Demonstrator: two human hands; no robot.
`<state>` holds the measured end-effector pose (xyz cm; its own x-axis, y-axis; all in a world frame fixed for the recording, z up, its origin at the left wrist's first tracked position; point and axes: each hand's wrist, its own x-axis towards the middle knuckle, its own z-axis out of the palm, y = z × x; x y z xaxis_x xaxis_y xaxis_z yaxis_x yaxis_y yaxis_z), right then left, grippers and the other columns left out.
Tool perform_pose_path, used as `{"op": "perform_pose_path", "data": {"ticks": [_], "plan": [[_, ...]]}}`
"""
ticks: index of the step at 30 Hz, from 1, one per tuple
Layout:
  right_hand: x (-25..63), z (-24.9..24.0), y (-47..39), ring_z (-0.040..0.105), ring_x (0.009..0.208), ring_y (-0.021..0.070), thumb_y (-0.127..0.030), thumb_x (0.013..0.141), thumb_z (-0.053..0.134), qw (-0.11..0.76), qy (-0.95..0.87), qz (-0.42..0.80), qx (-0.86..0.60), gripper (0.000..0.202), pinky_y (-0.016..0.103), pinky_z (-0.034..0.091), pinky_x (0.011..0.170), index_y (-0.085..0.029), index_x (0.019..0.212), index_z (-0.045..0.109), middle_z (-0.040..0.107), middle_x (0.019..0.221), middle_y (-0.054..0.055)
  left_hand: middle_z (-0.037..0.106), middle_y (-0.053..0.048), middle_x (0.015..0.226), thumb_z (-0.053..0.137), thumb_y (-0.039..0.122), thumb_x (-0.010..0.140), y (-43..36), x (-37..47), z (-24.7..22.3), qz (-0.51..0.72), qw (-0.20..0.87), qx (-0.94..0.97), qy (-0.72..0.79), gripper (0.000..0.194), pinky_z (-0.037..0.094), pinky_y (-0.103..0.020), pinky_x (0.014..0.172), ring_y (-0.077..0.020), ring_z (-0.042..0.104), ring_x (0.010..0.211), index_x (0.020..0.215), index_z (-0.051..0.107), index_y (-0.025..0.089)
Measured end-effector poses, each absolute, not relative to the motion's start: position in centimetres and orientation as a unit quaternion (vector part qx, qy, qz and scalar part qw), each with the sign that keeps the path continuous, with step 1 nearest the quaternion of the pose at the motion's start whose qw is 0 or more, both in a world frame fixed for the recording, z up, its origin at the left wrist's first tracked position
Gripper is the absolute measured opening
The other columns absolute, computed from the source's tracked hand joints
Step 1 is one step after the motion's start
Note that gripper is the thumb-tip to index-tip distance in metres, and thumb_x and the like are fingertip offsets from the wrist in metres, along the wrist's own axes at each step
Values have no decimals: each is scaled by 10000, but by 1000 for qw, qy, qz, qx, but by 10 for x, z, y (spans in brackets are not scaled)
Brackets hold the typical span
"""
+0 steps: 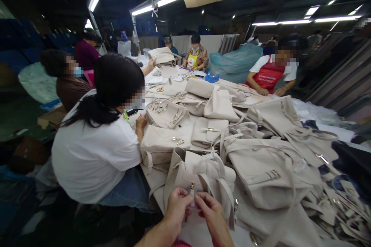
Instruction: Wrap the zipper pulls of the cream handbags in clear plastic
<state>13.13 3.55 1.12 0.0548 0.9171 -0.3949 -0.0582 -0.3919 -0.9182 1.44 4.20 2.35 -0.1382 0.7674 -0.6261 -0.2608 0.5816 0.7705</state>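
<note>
Your left hand (176, 204) and right hand (210, 210) are up close at the bottom of the view, fingertips pinched together on a small metal clasp (192, 192) hanging at the front of the cream handbag (199, 175) right before you, both hands nearly closed around that little piece. The bag stands upright at the near edge of the long work table (158, 179), its straps drooping down the right side next to your right hand. To your right there's barely any room: a larger cream bag (266, 170) lies flat, touching yours, and beyond it a heap of loose cut pieces and fittings (339, 204) spills toward the table's right edge. Ahead, more cream bags (185, 123) crowd the middle of the table, overlapping one another. On your left a person in a white shirt (92, 150) sits tight against the table edge, a hand resting on a bag. Farther off, a person in a red apron (271, 75) leans on the far side.
</note>
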Motion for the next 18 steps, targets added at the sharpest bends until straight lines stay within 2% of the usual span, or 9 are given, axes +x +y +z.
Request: {"op": "perform_pose_path", "data": {"ticks": [5,14,18], "plan": [[134,8,36,494,565,163,-527,621,667,403,-386,567,-606,363,264,370,507,-175,694,713,643,604,29,603,14,624,712,278,536,42,15,23,374,663,122,637,339,369,-206,473,-113,549,538,802,529,171],[136,4,40,469,534,150,-508,654,646,385,-405,551,-619,352,265,360,490,-172,727,719,623,586,16,559,28,557,697,270,543,45,16,19,366,661,166,633,232,286,-191,422,-83,482,464,712,593,151],[137,4,39,516,573,157,-538,638,692,393,-384,572,-609,377,248,377,493,-173,727,727,641,600,22,565,28,562,707,283,539,44,15,18,373,657,170,633,238,291,-190,429,-85,488,480,699,583,157]]}}
